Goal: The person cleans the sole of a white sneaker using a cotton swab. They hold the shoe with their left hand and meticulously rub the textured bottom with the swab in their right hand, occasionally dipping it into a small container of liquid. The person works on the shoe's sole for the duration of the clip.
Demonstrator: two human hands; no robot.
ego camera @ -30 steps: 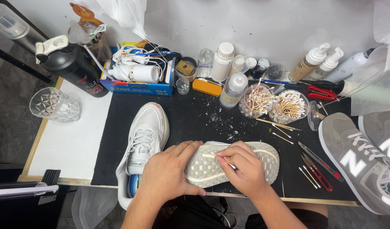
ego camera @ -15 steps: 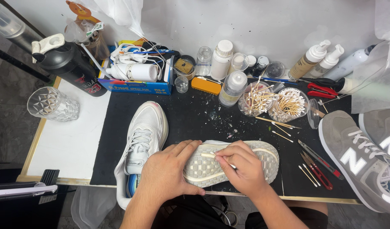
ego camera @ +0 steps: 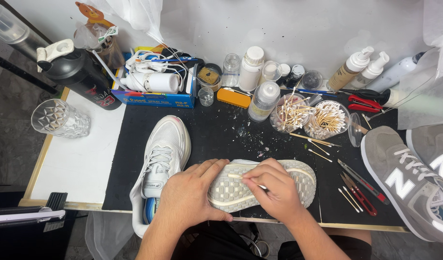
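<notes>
A white sneaker (ego camera: 298,179) lies sole-up on the black mat (ego camera: 216,130) near the front edge. My left hand (ego camera: 190,197) presses down on its heel end and holds it steady. My right hand (ego camera: 274,190) pinches a cotton swab (ego camera: 235,176) whose tip touches the grid-patterned sole. The matching white sneaker (ego camera: 164,151) stands upright just to the left, laces up, beside my left hand.
Two clear cups of cotton swabs (ego camera: 310,118) stand behind the shoe, with bottles and jars (ego camera: 252,70) along the wall. Grey sneakers (ego camera: 407,180) sit at right, near red snips (ego camera: 358,192) and loose swabs. A glass tumbler (ego camera: 60,119) and black bottle (ego camera: 81,74) stand at left.
My right hand has shifted very slightly left along the sole with the swab. My left hand stays in place on the shoe.
</notes>
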